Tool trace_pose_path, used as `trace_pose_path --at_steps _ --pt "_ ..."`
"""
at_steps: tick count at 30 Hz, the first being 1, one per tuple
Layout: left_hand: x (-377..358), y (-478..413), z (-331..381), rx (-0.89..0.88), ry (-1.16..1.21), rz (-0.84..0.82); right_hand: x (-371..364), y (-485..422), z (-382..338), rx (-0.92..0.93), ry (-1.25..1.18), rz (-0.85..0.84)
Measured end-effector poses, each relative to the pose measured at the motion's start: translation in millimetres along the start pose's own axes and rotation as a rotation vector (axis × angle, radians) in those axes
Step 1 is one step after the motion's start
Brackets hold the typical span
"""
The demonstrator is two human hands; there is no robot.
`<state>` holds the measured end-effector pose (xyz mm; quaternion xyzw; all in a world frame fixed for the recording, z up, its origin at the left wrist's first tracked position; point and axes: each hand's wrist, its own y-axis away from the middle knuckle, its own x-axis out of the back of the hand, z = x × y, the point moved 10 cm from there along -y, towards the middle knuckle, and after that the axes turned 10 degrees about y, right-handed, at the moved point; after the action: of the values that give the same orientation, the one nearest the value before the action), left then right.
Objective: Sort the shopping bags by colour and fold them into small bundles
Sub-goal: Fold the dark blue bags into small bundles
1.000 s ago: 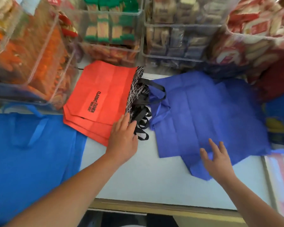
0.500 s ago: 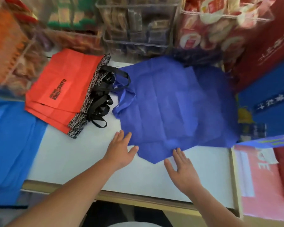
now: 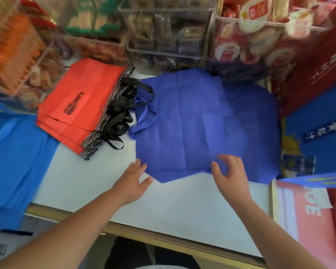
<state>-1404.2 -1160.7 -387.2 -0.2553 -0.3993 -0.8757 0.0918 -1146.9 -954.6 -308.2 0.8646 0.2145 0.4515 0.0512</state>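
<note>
- The left hand [image 3: 133, 178] lies low over the white tabletop [image 3: 173, 208], fingers straight and close together, thumb spread out to the side. Its fingertips [image 3: 139, 165] reach the near left corner of the violet-blue non-woven fabric shopping bag [image 3: 192, 121]. It holds nothing.
- The right hand [image 3: 231, 176] is over the near edge of the same bag, fingers loosely curved and fanned, thumb held apart from them. Bag fabric shows in the gap between thumb and fingers. Whether the fingertips [image 3: 228, 158] actually touch the cloth I cannot tell; nothing is pinched.
- The violet-blue bag lies flat and creased mid-table, its loop handles to the left. More violet-blue fabric sticks out from beneath it on the right and near sides.
- Just left of those handles sits a stack of orange-red bags with black-and-white patterned trim [image 3: 80, 101], their black ribbon handles tangled beside the violet-blue ones.
- A bright blue fabric bag [image 3: 16, 164] drapes over the table's left end.
- Clear plastic bins of packaged snacks [image 3: 163, 39] line the back edge.
</note>
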Motion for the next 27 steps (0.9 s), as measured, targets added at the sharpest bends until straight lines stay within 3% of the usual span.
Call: trace_pose_path --at_steps 5,7,12,15,19,21,24,27 --pt "15 23 11 -0.111 0.085 0.245 -5 -59 -15 -0.014 0.062 -0.119" --pt "9 28 13 -0.091 0.123 0.185 -10 -78 -17 -0.063 0.078 -0.136" --pt "-36 36 -14 0.101 0.120 -0.193 -14 -103 -17 -0.195 -0.139 -0.103" --pt "-49 38 -31 0.090 0.102 -0.266 -18 -108 -26 -0.182 -0.284 -0.108" --pt "-46 40 -35 0.094 0.143 -0.282 -18 -100 -18 -0.115 0.083 -0.106" --pt "-38 39 -29 0.083 0.137 -0.240 -22 -96 -6 -0.137 0.142 -0.146" --pt "-11 35 -6 -0.053 0.042 0.006 -27 -97 -1 -0.117 0.129 -0.151" --pt "-4 41 14 -0.144 0.042 0.054 -29 -89 -2 -0.134 -0.070 -0.087"
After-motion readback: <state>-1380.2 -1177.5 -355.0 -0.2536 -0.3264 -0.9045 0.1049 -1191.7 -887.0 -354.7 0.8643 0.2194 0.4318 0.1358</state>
